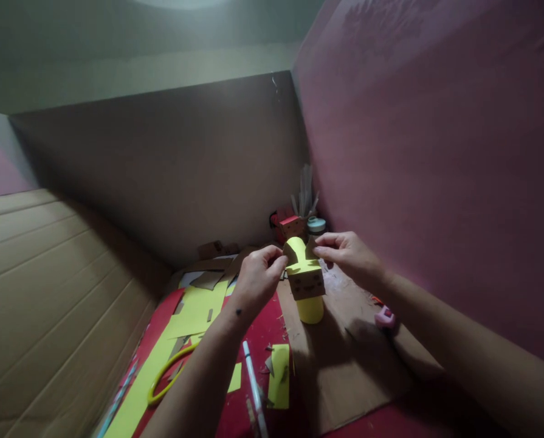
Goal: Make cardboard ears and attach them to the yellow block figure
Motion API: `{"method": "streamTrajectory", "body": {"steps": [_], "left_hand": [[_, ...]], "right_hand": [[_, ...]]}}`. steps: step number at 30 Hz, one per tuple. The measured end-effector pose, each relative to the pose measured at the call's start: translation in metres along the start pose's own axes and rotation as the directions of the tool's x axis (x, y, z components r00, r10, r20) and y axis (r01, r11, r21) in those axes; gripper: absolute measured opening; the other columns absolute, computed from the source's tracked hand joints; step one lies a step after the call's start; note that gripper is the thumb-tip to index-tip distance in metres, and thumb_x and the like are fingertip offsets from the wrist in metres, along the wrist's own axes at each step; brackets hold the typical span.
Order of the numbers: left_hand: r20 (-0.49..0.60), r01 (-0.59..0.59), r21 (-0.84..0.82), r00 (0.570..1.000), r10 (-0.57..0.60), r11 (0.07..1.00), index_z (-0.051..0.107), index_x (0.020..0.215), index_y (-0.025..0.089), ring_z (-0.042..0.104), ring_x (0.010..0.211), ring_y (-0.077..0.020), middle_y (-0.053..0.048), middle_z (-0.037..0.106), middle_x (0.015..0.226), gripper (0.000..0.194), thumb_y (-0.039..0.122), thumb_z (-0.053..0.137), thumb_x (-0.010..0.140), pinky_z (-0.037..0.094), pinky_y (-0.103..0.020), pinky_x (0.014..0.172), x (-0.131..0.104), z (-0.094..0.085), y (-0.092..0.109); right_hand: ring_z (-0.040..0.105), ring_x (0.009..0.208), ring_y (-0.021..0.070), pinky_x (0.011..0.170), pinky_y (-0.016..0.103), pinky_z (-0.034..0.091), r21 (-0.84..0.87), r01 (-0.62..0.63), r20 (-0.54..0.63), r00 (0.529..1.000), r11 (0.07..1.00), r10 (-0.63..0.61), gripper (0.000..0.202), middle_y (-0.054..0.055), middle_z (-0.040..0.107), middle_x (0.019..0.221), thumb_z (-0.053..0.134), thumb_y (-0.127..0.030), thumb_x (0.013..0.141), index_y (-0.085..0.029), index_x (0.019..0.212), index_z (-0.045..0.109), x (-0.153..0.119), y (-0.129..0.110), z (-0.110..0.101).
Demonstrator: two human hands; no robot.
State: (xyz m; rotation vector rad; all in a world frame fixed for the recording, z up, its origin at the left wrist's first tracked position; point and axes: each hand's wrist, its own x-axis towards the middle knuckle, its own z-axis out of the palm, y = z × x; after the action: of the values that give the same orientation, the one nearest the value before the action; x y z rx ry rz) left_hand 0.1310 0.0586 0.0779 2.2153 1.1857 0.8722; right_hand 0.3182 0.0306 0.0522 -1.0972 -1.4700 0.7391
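A small cardboard box figure (307,285) with a drawn face and a yellow top stands upright over a yellow paper roll (310,310). Two dark brown cardboard pieces rise from its top like ears. My left hand (261,277) pinches the left ear piece (290,253) between thumb and fingers. On the other side, my right hand (350,255) has its fingertips closed on the right ear piece (310,248). The figure is over a brown cardboard sheet (344,371).
Yellow paper sheets (203,304), a yellow ring handle (155,380), a white pen (253,383) and scraps lie left. A pink cutter (385,317) lies right. Behind stand a red box figure (292,226) and a lidded jar (316,225). A pink wall (436,152) borders the right.
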Motion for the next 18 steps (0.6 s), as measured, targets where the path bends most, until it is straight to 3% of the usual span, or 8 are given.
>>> {"method": "streamTrajectory", "body": {"steps": [4, 9, 14, 18], "left_hand": [[0.036, 0.002, 0.026, 0.999, -0.002, 1.0, 0.057, 0.109, 0.015, 0.061, 0.09, -0.0188, -0.007, 0.061, 0.107, 0.028, 0.034, 0.055, 0.09, 0.052, -0.038, 0.077, 0.004, 0.0, -0.005], [0.047, -0.021, 0.013, 0.999, 0.02, 1.0, 0.057, 0.11, 0.015, 0.061, 0.09, -0.0191, -0.007, 0.06, 0.108, 0.029, 0.035, 0.055, 0.09, 0.052, -0.038, 0.076, 0.007, 0.006, -0.012], [0.026, -0.067, -0.012, 0.997, 0.068, 0.998, 0.06, 0.083, 0.014, 0.056, 0.067, -0.0129, 0.0, 0.059, 0.076, 0.02, 0.032, 0.054, 0.088, 0.046, -0.028, 0.062, 0.006, 0.005, -0.014], [0.005, -0.094, -0.028, 0.996, 0.094, 0.995, 0.056, 0.066, 0.018, 0.047, 0.057, -0.0123, 0.003, 0.052, 0.058, 0.02, 0.029, 0.051, 0.081, 0.035, -0.024, 0.055, 0.005, 0.003, -0.01]], "right_hand": [[0.063, 0.089, 0.0183, 0.075, 0.038, 0.053, -0.026, 0.019, 0.0, 1.0, 0.999, -0.019, 0.027, 0.007, 0.062, 0.109, 0.056, -0.031, 0.089, -0.015, 0.111, 0.058, -0.001, 0.005, 0.002], [0.063, 0.081, 0.0156, 0.07, 0.034, 0.053, -0.039, 0.071, -0.014, 0.997, 0.997, -0.071, 0.02, 0.004, 0.064, 0.097, 0.058, -0.03, 0.088, -0.014, 0.1, 0.061, 0.0, 0.009, 0.006], [0.057, 0.072, 0.0139, 0.066, 0.029, 0.046, -0.035, 0.131, -0.07, 0.989, 0.991, -0.133, 0.007, 0.001, 0.061, 0.076, 0.061, -0.018, 0.079, -0.015, 0.075, 0.067, 0.003, 0.012, 0.008], [0.055, 0.075, 0.0158, 0.068, 0.03, 0.043, -0.024, 0.157, -0.085, 0.984, 0.987, -0.159, 0.012, 0.002, 0.062, 0.077, 0.058, -0.015, 0.073, -0.017, 0.074, 0.07, 0.003, 0.013, 0.008]]}}
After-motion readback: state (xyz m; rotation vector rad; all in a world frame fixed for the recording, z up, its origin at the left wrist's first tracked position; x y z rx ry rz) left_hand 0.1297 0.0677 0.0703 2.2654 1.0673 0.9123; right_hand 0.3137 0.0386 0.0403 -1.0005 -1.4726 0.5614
